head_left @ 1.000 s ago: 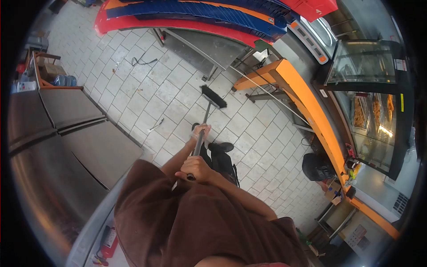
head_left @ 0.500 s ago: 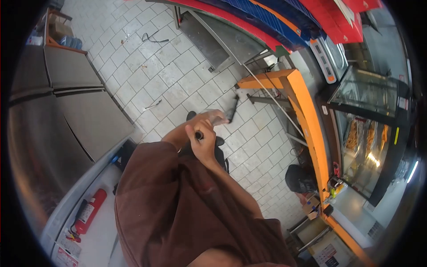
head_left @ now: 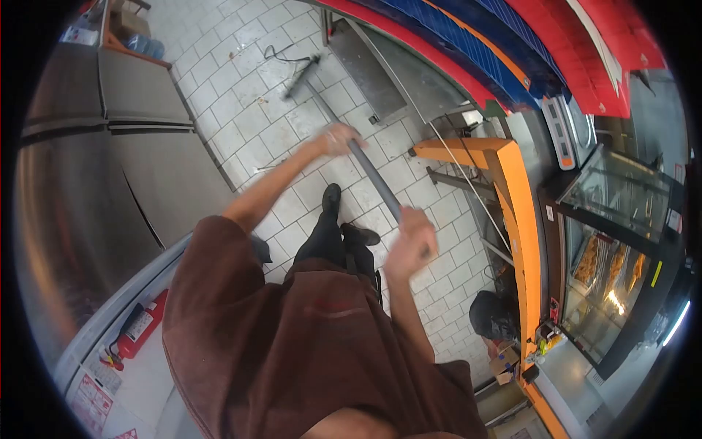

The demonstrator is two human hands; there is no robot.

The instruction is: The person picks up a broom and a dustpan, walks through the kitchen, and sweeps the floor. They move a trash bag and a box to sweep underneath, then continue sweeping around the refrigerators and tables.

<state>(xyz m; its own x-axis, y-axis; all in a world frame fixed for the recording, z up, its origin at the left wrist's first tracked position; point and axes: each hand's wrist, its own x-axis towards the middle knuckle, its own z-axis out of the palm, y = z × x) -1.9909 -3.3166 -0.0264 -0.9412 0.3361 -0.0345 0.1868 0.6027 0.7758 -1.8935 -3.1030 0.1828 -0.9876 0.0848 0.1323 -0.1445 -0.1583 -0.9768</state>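
Across my body runs the long grey pole of a floor squeegee point(head_left: 376, 178), with a narrow dark crossbar head down on the white tiles. My left hand point(head_left: 338, 139), a little blurred, is closed round the middle of the pole. Near the pole's upper end my right hand point(head_left: 411, 245) grips it, and the tip shows at the palm. A thin dark cable point(head_left: 276, 54) lies on the floor right by the squeegee head. Under the pole are my black shoes point(head_left: 332, 197).
Steel cabinet doors point(head_left: 146, 89) line the left side, and a red fire extinguisher point(head_left: 142, 324) is at lower left. On the right are an orange frame point(head_left: 521, 219) and a glass food display case point(head_left: 603, 274). A steel table point(head_left: 365, 66) stands ahead under red and blue boxes.
The squeegee head has swung away to the upper left. My hands have moved apart along the pole, the right one going right and the left one forward.
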